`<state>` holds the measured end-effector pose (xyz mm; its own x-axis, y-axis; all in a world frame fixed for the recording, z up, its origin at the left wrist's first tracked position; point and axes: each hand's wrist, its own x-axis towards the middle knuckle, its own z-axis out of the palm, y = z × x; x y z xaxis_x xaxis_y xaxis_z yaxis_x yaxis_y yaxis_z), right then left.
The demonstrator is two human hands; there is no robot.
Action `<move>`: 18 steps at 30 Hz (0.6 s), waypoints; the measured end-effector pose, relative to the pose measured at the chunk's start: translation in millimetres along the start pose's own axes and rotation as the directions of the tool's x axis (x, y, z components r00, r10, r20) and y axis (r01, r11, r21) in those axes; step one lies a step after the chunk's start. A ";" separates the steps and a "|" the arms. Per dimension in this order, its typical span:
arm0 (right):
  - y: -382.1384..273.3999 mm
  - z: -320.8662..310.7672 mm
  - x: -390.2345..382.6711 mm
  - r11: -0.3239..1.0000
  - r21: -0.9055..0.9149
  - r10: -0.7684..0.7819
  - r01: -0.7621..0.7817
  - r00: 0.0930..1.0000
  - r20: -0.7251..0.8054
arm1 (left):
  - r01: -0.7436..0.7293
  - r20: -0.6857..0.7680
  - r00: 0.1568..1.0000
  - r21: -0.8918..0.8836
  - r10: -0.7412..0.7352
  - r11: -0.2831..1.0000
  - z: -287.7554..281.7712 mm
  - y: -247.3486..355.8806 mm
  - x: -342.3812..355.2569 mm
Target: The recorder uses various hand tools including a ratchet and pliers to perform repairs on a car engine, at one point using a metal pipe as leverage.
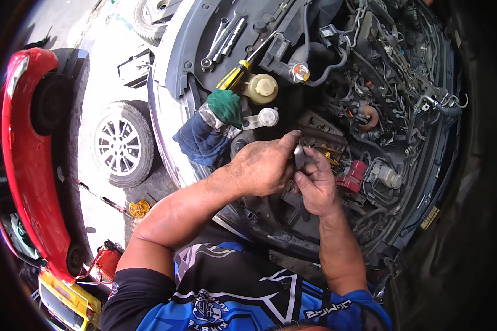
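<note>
My left hand (264,166) and my right hand (318,186) meet over the open engine bay, both closed around a small grey metal piece (299,158) with a rounded end. Its lower part is hidden by my fingers, so its kind does not show. Beyond my left hand are a white cap (268,116) and a cream reservoir with a round cap (263,88). A green cloth (225,107) and a dark blue cloth (202,140) lie bunched on the fender edge. To the right of my right hand sits a red block-shaped part (352,175).
A yellow-and-black screwdriver (234,74) and several wrenches (215,44) rest on the dark front panel. Hoses and wiring (386,71) crowd the bay's right side. On the ground are a loose wheel (122,144) and a coiled yellow cord (139,209). A red car (30,165) stands left.
</note>
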<state>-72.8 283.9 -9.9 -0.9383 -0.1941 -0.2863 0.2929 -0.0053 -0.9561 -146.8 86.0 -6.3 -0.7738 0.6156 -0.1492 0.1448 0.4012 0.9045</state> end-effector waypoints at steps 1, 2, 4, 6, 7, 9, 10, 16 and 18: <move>3.5 8.8 4.1 1.000 0.027 -0.010 0.009 1.000 0.017 | 0.031 0.036 0.999 0.035 -0.032 0.999 -10.6 -0.7 -4.1; 3.2 17.0 6.7 1.000 0.028 -0.011 0.010 1.000 0.016 | 0.059 0.072 0.995 0.071 -0.064 0.996 -19.6 -2.7 -7.4; 1.2 30.6 12.0 0.994 0.053 0.101 -0.099 0.994 -0.048 | -0.001 0.044 0.999 0.094 -0.004 0.996 -30.7 -17.5 -18.1; -11.7 35.2 20.5 0.982 0.128 0.160 -0.140 0.974 -0.159 | 0.103 0.057 0.992 0.211 -0.117 0.972 -54.5 -29.0 -19.0; -15.1 32.0 21.1 0.985 0.129 0.137 -0.112 0.970 -0.202 | 0.196 -0.069 0.980 0.251 -0.184 0.948 -67.9 -36.1 -13.5; -20.2 23.8 17.1 0.990 0.100 0.118 -0.095 0.960 -0.255 | 0.352 -0.339 0.908 0.292 -0.248 0.889 -98.6 -68.5 4.6; -23.6 22.3 13.2 0.990 0.090 0.127 -0.107 0.957 -0.261 | 0.412 -0.481 0.844 0.298 -0.237 0.861 -113.4 -94.2 18.5; -22.3 18.3 -21.3 0.979 0.057 0.203 -0.195 0.934 -0.295 | 0.527 -0.430 0.828 0.382 -0.359 0.759 -151.2 -128.1 75.1; -23.1 15.2 -30.4 0.966 0.072 0.257 -0.247 0.909 -0.327 | 0.569 -0.296 0.822 0.475 -0.487 0.671 -153.1 -119.9 88.0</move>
<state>-48.2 275.0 21.9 -0.8381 0.1428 -0.5266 0.5284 -0.0281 -0.8485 -326.7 -11.8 -66.7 -0.8889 0.1094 -0.4448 -0.0505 0.9418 0.3324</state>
